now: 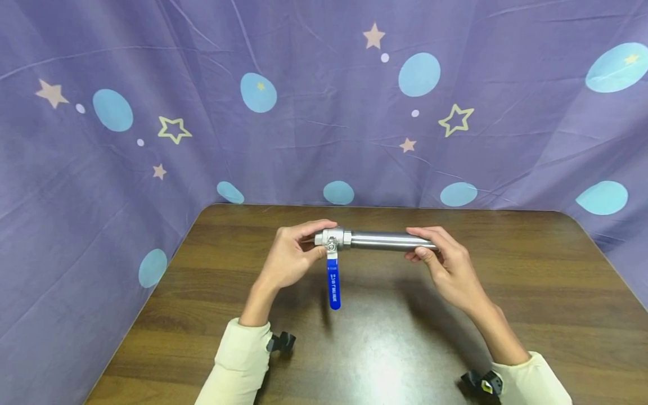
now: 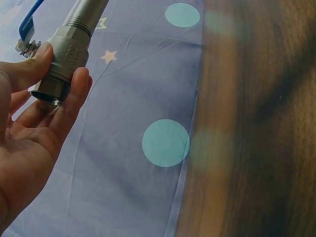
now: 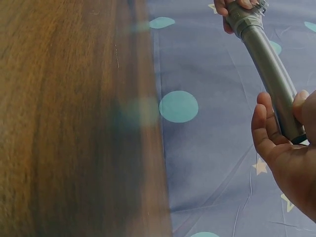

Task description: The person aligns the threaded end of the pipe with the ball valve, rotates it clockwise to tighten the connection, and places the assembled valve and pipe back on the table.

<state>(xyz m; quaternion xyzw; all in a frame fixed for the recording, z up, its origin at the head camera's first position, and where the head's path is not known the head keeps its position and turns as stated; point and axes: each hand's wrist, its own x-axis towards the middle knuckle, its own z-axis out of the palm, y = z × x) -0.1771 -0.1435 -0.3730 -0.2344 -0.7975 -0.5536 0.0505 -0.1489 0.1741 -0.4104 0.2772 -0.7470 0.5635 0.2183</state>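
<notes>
A steel ball valve [image 1: 332,238] with a blue lever handle [image 1: 334,284] is joined to a smooth metal pipe [image 1: 379,241]. Both are held level above the table, the lever pointing toward me. My left hand [image 1: 291,256] grips the valve body, thumb on the near side and fingers behind. In the left wrist view the open end of the valve [image 2: 49,91] shows between thumb and fingers, and threads appear where the pipe enters. With thumb and fingers, my right hand [image 1: 448,267] holds the far right end of the pipe [image 3: 274,74].
Below lies a brown wooden table [image 1: 217,281] with rounded back corners. A purple curtain [image 1: 314,140] printed with stars and blue spots hangs behind and on both sides. Black wrist mounts [image 1: 281,342] sit at the cream sleeves [image 1: 238,354].
</notes>
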